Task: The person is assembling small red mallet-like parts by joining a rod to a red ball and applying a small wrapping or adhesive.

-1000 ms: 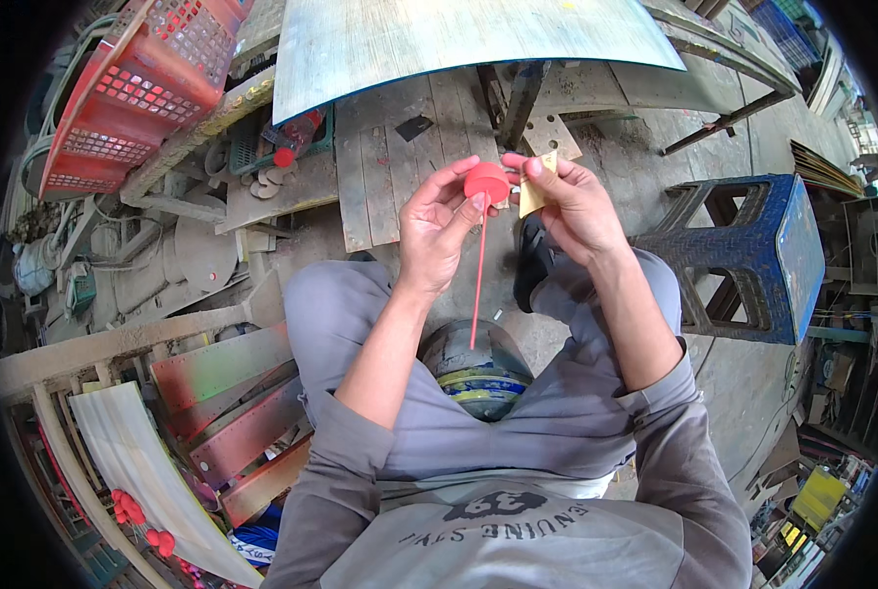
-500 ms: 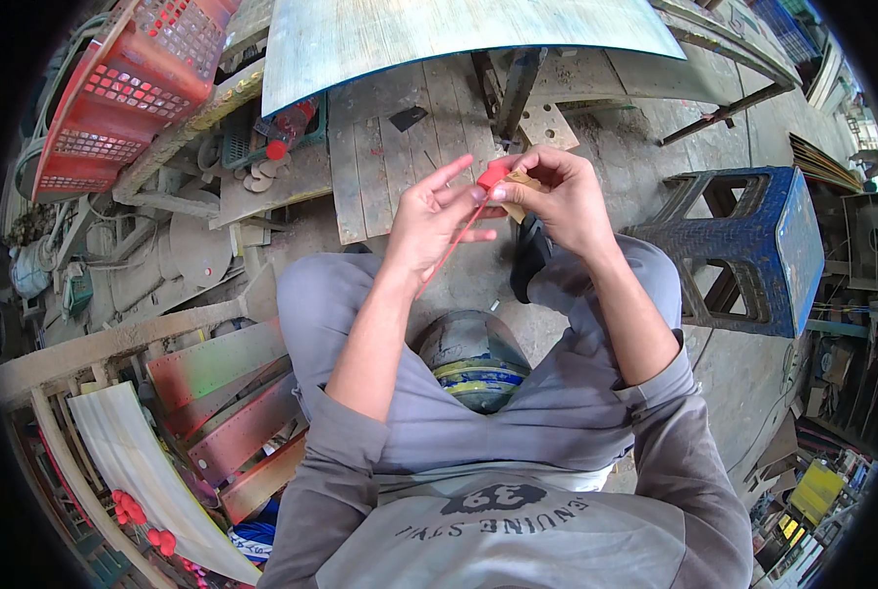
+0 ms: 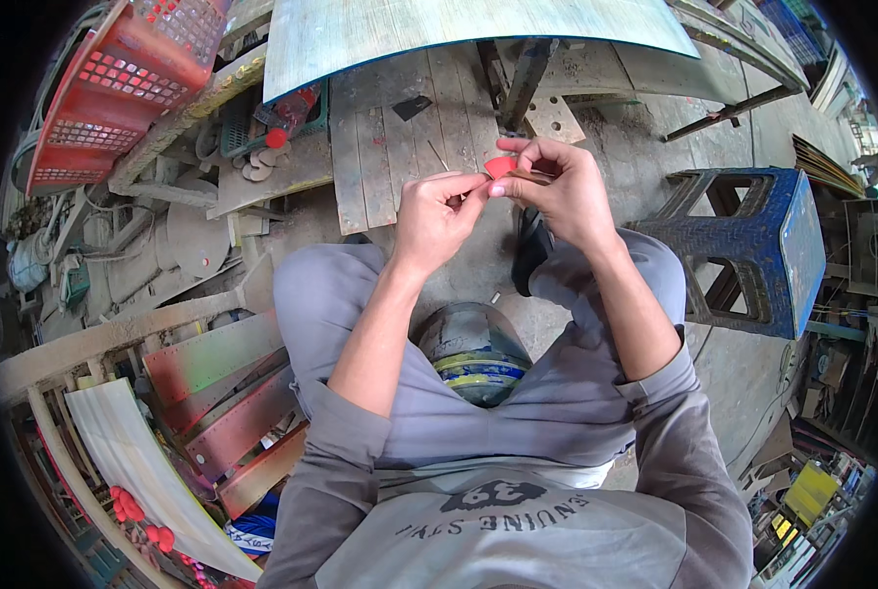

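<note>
A small red piece [image 3: 499, 167] with a rounded edge sits between my two hands, above the floor in front of my knees. My right hand [image 3: 557, 187] pinches it from the right, thumb below and fingers curled. In the same grip lies a tan-brown folded scrap [image 3: 531, 178], which may be sandpaper. From the left, my left hand [image 3: 439, 211] is closed in a pinch at the red piece's lower left edge. Its fingertips partly cover the piece, and no red cord shows below this hand.
A pale board [image 3: 478, 29] tops a bench ahead. A red plastic basket [image 3: 115, 108] stands far left, near a red-capped bottle [image 3: 287, 118]. To my right is a blue stool [image 3: 743, 255]. Red pieces [image 3: 130, 506] rest by a pale curved board [image 3: 139, 461] lower left.
My left hand has gone from spread fingers, with a red cord trailing from them, to a closed pinch against the red piece. The cord is out of sight. My right hand has barely moved.
</note>
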{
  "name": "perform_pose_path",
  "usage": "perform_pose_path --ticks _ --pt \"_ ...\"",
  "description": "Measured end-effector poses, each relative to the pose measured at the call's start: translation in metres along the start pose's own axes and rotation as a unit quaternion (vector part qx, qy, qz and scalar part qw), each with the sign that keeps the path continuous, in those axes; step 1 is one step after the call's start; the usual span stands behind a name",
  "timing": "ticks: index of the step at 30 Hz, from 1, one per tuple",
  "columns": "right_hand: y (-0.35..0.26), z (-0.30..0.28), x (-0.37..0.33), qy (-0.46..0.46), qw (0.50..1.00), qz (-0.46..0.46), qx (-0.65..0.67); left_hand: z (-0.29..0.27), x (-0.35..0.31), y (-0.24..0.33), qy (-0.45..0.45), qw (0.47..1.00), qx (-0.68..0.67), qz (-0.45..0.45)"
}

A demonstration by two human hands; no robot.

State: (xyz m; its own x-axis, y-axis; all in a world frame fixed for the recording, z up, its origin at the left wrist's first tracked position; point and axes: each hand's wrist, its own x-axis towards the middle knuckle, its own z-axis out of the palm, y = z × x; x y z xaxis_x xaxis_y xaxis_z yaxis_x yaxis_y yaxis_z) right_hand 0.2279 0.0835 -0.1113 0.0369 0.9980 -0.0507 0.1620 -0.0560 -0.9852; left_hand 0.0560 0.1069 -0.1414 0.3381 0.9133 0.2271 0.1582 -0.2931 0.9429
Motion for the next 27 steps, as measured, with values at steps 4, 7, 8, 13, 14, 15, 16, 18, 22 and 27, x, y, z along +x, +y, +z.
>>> perform_pose_path --ticks 4,7,8,13,14,15,16,18,22,27 --pt "-0.008 -0.009 0.002 -0.022 0.998 0.007 -0.062 0.000 -0.001 -0.002 -0.001 1.000 0.012 0.027" --pt "-0.010 -0.014 0.003 -0.037 0.998 0.052 -0.028 0.001 0.000 -0.004 -0.015 0.999 -0.008 0.031" --pt "-0.010 -0.016 0.004 -0.035 0.998 0.057 0.004 0.001 0.000 -0.005 -0.026 0.999 -0.013 0.027" --pt "-0.017 -0.029 0.006 -0.038 0.993 0.107 0.012 -0.006 0.000 0.001 -0.073 0.996 -0.036 0.036" --pt "-0.017 -0.032 0.006 -0.041 0.987 0.138 0.073 -0.006 0.000 0.006 -0.071 0.992 -0.100 0.022" --pt "-0.016 -0.035 0.007 -0.044 0.976 0.166 0.133 -0.006 0.000 0.008 -0.069 0.984 -0.164 0.007" --pt "-0.009 -0.036 0.010 -0.054 0.975 0.144 0.159 -0.007 0.001 0.007 -0.070 0.984 -0.164 0.008" --pt "-0.011 -0.032 0.008 -0.021 0.970 0.150 0.189 -0.008 0.001 0.003 -0.073 0.984 -0.160 -0.018" --pt "-0.007 -0.032 0.008 0.020 0.960 0.129 0.246 -0.004 0.001 0.000 -0.021 0.989 -0.148 -0.007" --pt "-0.006 -0.021 0.005 0.011 0.978 0.044 0.204 -0.002 0.001 0.001 0.029 0.997 -0.066 0.001"
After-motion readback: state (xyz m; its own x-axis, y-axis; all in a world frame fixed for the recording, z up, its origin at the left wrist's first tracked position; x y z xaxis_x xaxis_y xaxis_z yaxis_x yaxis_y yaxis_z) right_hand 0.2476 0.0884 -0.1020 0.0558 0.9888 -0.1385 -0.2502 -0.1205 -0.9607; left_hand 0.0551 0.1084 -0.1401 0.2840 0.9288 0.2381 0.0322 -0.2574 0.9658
